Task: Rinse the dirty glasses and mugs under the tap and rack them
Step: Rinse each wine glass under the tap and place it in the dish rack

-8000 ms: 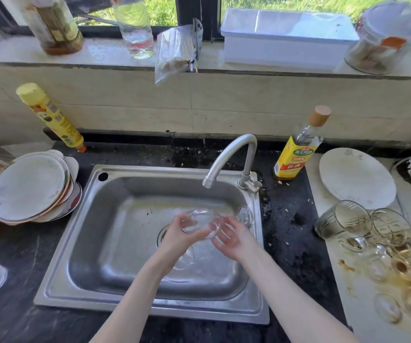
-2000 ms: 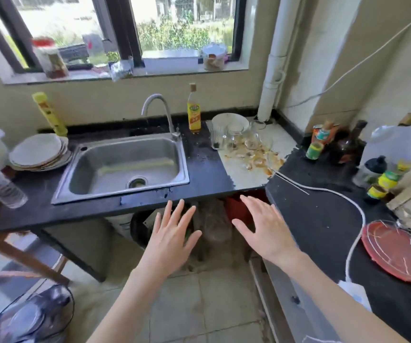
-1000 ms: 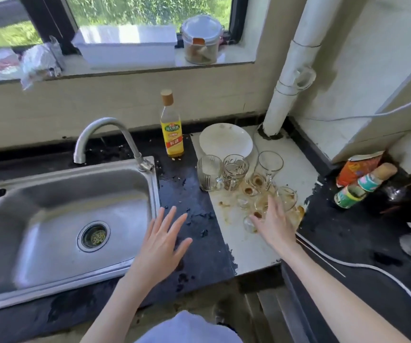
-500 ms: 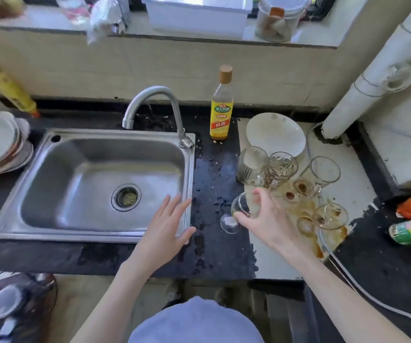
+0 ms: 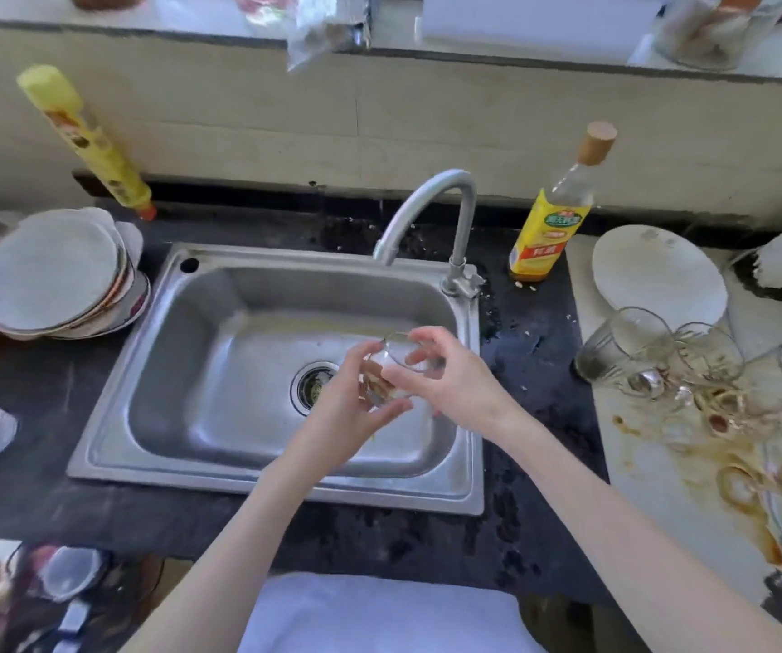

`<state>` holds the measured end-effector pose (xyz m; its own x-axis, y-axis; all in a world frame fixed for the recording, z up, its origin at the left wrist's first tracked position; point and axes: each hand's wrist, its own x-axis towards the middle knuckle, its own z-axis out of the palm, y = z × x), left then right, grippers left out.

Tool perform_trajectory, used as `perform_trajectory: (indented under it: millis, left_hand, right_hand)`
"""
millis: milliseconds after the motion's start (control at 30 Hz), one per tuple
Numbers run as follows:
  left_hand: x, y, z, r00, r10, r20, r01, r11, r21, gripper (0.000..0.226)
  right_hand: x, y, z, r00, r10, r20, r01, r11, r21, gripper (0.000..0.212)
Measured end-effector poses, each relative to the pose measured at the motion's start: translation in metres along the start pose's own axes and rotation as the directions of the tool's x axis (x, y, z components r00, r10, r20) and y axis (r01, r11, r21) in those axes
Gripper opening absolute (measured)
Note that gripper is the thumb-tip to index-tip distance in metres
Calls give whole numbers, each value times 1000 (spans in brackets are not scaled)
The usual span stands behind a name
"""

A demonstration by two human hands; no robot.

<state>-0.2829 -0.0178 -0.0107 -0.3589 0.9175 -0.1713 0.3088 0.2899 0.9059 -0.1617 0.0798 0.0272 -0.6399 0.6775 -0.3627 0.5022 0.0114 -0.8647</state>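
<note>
1. Far to the left of our hands, a stack of plates [image 5: 50,275] sits on the dark counter, with a yellow spray can [image 5: 87,139] leaning against the wall behind it. Neither belongs to this job.

2. Our left hand [image 5: 349,407] is curled around the lower part of a small dirty glass [image 5: 391,374], fingers and thumb wrapping it from the left.

3. The small dirty glass is held over the steel sink [image 5: 219,369], just right of the drain [image 5: 311,386], with brown residue showing inside it. It sits below and a little toward us from the spout of the tap [image 5: 422,205]. We see no water running.

4. Our right hand [image 5: 445,374] grasps the same glass from the right, fingers bent around its rim.

5. Well to the right of our right hand, a cluster of dirty glasses and mugs [image 5: 690,369] waits on the stained white board [image 5: 652,473], several tipped over in brown spills, beside a white plate [image 5: 657,271] and an oil bottle [image 5: 553,223].

6. We judge the task far from finished: this glass still needs rinsing, the cluster is unwashed, and no rack shows in view.
</note>
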Motion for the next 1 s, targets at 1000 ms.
perform_trajectory:
  millis: [1000]
  left_hand:
    - [71, -46, -14, 981, -192, -5, 190, 974, -124, 59]
  right_hand:
    - [107, 73, -31, 963, -53, -265, -119, 798, -591, 49]
